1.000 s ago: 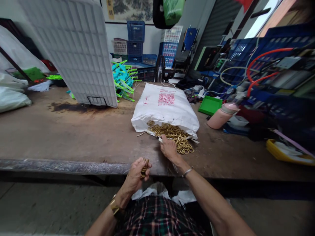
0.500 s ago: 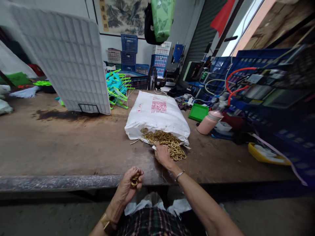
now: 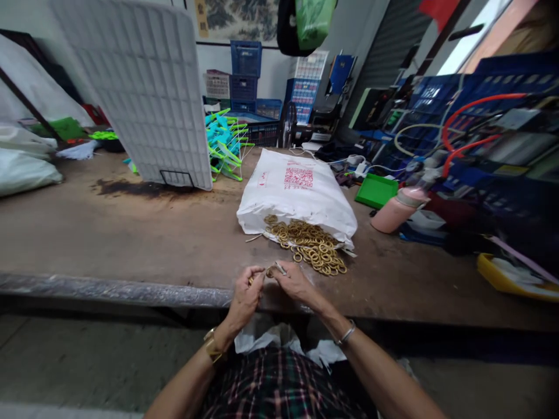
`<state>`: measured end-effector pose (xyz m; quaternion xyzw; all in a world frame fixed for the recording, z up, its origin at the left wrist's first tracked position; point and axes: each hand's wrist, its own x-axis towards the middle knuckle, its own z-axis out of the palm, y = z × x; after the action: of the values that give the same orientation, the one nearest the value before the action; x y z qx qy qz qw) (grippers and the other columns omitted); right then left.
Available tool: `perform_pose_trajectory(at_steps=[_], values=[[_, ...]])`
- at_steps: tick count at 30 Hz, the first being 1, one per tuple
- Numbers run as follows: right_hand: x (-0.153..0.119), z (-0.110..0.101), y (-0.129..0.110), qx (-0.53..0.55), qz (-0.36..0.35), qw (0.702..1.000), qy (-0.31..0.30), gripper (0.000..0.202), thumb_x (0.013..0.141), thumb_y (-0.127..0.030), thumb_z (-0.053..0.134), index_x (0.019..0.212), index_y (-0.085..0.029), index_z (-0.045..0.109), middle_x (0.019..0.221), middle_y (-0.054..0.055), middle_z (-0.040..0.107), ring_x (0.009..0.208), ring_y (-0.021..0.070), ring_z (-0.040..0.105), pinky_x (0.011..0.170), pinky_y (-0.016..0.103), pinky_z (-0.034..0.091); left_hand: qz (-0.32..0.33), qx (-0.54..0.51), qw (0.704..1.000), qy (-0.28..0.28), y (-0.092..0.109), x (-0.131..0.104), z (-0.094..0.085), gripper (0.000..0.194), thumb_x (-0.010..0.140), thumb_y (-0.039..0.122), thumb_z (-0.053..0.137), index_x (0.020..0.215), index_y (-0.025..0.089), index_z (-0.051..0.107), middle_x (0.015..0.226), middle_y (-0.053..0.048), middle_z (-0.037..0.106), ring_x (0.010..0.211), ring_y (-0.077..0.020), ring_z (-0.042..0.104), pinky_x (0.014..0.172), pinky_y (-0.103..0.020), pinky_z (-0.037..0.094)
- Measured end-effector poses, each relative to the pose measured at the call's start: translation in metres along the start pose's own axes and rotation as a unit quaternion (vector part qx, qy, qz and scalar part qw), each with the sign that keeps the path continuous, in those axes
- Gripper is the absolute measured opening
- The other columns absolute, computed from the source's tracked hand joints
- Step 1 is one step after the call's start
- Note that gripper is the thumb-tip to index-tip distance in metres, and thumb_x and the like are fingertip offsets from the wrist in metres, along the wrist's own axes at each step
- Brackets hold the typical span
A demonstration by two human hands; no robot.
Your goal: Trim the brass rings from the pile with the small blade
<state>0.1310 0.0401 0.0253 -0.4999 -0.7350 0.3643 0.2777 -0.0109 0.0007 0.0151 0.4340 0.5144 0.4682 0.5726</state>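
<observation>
The left hand [image 3: 244,297] and right hand [image 3: 300,285] meet over the near edge of the worktop [image 3: 157,238], and the relation that matters is the narrow space between their fingertips: a brass-coloured ring [image 3: 269,272] sits there, just right of the left fingers and touching, or almost touching, the right ones. The left fingers are curled closed around more rings, only partly visible. The right fingers are pinched together on a slim pale object [image 3: 280,268], whose long axis slants from far left to near right; whether they also grip the ring between the hands, I cannot tell. The heap of rings [image 3: 323,255] lies on the far side and to the right, spilling from the near mouth of the white sack [image 3: 301,189], with the right hand the nearer of the two. One loose ring [image 3: 297,256] rests at the heap's near left border. Half a second earlier the right hand was reaching at the heap while the left waited apart, lower and nearer the body; now they have come together, and the sack has kept its place on the worktop.
</observation>
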Motion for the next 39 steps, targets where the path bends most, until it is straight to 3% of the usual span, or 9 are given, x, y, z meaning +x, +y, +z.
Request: perform_pose_trajectory(at_steps=[4, 9, 11, 15, 19, 22, 28, 33, 39], values=[[-0.006, 0.002, -0.008, 0.063, 0.007, 0.997, -0.032, 0.03, 0.078, -0.039, 0.04, 0.057, -0.017, 0.045, 0.055, -0.006, 0.037, 0.054, 0.0081, 0.033, 0.052, 0.021, 0.026, 0.034, 0.02, 0.999, -0.013, -0.001, -0.003, 0.001, 0.03, 0.075, 0.045, 0.053, 0.079, 0.015, 0.055, 0.043, 0.008, 0.04, 0.036, -0.005, 0.035, 0.039, -0.018, 0.029], [-0.011, 0.01, -0.009, 0.141, 0.064, 0.988, -0.024, 0.03, 0.075, -0.041, 0.046, 0.056, -0.017, 0.043, 0.053, -0.007, 0.036, 0.05, 0.0068, 0.032, 0.048, 0.021, 0.025, 0.059, 0.038, 0.997, 0.017, -0.004, -0.006, 0.0, 0.024, 0.075, 0.04, 0.054, 0.072, 0.016, 0.052, 0.044, 0.008, 0.04, 0.037, -0.0045, 0.034, 0.041, -0.018, 0.03], [-0.014, 0.016, -0.01, 0.221, 0.116, 0.968, -0.023, 0.032, 0.074, -0.044, 0.047, 0.056, -0.019, 0.04, 0.048, -0.008, 0.034, 0.043, 0.0055, 0.027, 0.043, 0.02, 0.022, 0.058, 0.037, 0.997, 0.028, -0.004, -0.006, 0.0, 0.024, 0.076, 0.04, 0.054, 0.072, 0.017, 0.051, 0.045, 0.008, 0.041, 0.037, -0.0043, 0.035, 0.041, -0.017, 0.029], [-0.019, 0.025, -0.015, 0.392, 0.213, 0.894, -0.046, 0.032, 0.071, -0.049, 0.05, 0.064, -0.019, 0.042, 0.046, -0.01, 0.038, 0.033, 0.0029, 0.019, 0.034, 0.019, 0.013, 0.023, -0.009, 0.998, 0.055, -0.002, -0.008, 0.005, 0.028, 0.073, 0.044, 0.057, 0.074, 0.017, 0.048, 0.046, 0.008, 0.044, 0.037, -0.0048, 0.036, 0.037, -0.016, 0.029], [-0.021, 0.03, -0.016, 0.464, 0.239, 0.851, -0.048, 0.035, 0.067, -0.05, 0.056, 0.062, -0.018, 0.044, 0.046, -0.009, 0.04, 0.032, 0.0012, 0.023, 0.033, 0.016, 0.015, 0.012, -0.032, 0.998, 0.049, -0.001, -0.011, 0.009, 0.033, 0.071, 0.048, 0.057, 0.073, 0.017, 0.048, 0.051, 0.005, 0.05, 0.04, -0.0053, 0.039, 0.037, -0.016, 0.031], [-0.023, 0.033, -0.012, 0.487, 0.249, 0.837, -0.031, 0.035, 0.065, -0.051, 0.057, 0.067, -0.017, 0.047, 0.049, -0.009, 0.043, 0.031, 0.0009, 0.024, 0.032, 0.016, 0.015, 0.002, -0.008, 0.999, 0.037, -0.002, -0.014, 0.008, 0.034, 0.072, 0.049, 0.057, 0.071, 0.016, 0.049, 0.051, 0.005, 0.049, 0.04, -0.005, 0.037, 0.037, -0.016, 0.029], [-0.022, 0.035, -0.003, 0.409, 0.252, 0.877, 0.012, 0.025, 0.071, -0.044, 0.049, 0.071, -0.019, 0.049, 0.047, -0.01, 0.043, 0.029, 0.0025, 0.021, 0.031, 0.018, 0.014, 0.019, 0.054, 0.998, 0.015, -0.008, -0.016, 0.005, 0.032, 0.072, 0.048, 0.056, 0.072, 0.016, 0.055, 0.048, 0.006, 0.043, 0.042, -0.0059, 0.036, 0.04, -0.017, 0.03], [-0.028, 0.022, 0.0, 0.221, 0.15, 0.96, 0.083, 0.02, 0.074, -0.035, 0.048, 0.064, -0.017, 0.052, 0.05, -0.007, 0.047, 0.045, 0.0059, 0.039, 0.047, 0.019, 0.03, -0.011, 0.052, 0.998, -0.014, -0.012, -0.017, 0.008, 0.038, 0.073, 0.051, 0.053, 0.084, 0.015, 0.055, 0.046, 0.006, 0.043, 0.04, -0.0069, 0.036, 0.039, -0.018, 0.031], [-0.042, 0.012, 0.002, 0.12, 0.065, 0.987, 0.088, 0.024, 0.077, -0.033, 0.045, 0.06, -0.018, 0.047, 0.053, -0.007, 0.038, 0.052, 0.0072, 0.035, 0.05, 0.02, 0.028, -0.044, 0.017, 0.999, -0.003, -0.019, -0.02, 0.018, 0.039, 0.072, 0.054, 0.053, 0.08, 0.017, 0.053, 0.049, 0.006, 0.044, 0.039, -0.0067, 0.037, 0.038, -0.018, 0.031]])
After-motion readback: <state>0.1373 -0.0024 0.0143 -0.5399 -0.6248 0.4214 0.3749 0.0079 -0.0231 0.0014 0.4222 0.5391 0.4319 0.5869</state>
